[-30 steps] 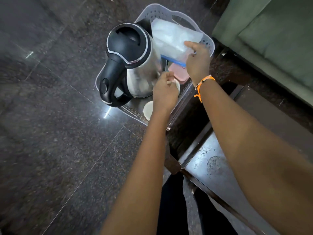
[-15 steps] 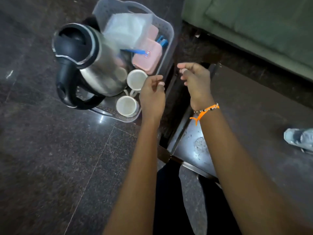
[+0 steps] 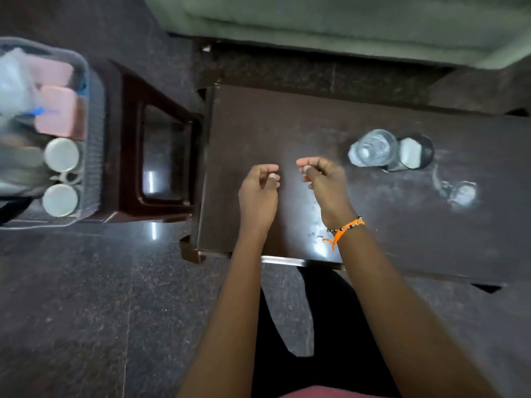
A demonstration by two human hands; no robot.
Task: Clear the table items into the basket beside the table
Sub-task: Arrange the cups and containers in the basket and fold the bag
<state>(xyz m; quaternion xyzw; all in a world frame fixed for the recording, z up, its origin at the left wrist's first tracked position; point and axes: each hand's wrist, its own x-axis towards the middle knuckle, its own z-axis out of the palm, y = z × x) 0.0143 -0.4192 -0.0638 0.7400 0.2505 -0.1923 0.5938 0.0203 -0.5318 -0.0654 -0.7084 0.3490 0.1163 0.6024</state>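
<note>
Hovering side by side over the near left part of the dark worktop [image 3: 287,124], the left hand [image 3: 258,193] and right hand [image 3: 324,182] both hold nothing, their fingers [image 3: 270,168] loosely curled inward with thumb and forefinger close together but not pinching anything. An orange thread bracelet [image 3: 344,228] circles the right wrist.

Three items remain on the worktop, all to the right of the hands and well apart from the fingers. A clear glass [image 3: 373,147] stands nearest, just right of and beyond the right hand. Touching or just beside it on the right is a dark-rimmed container with white contents [image 3: 413,153]; blur hides whether the two actually touch. Farther right and nearer the person lies a small clear object [image 3: 459,193], too smeared to name.

At the far left, the grey plastic basket [image 3: 92,116] sits on a dark red stool [image 3: 129,96] beside the worktop. Inside it show two white cups [image 3: 61,155], one behind the other along the basket's right wall, two pink boxes [image 3: 60,113] beyond them, a translucent bag [image 3: 14,81] with a blue strip, and part of a blurred metallic shape at the left edge. A green sofa [image 3: 316,15] runs along the far side, and speckled dark floor [image 3: 86,311] surrounds everything.
</note>
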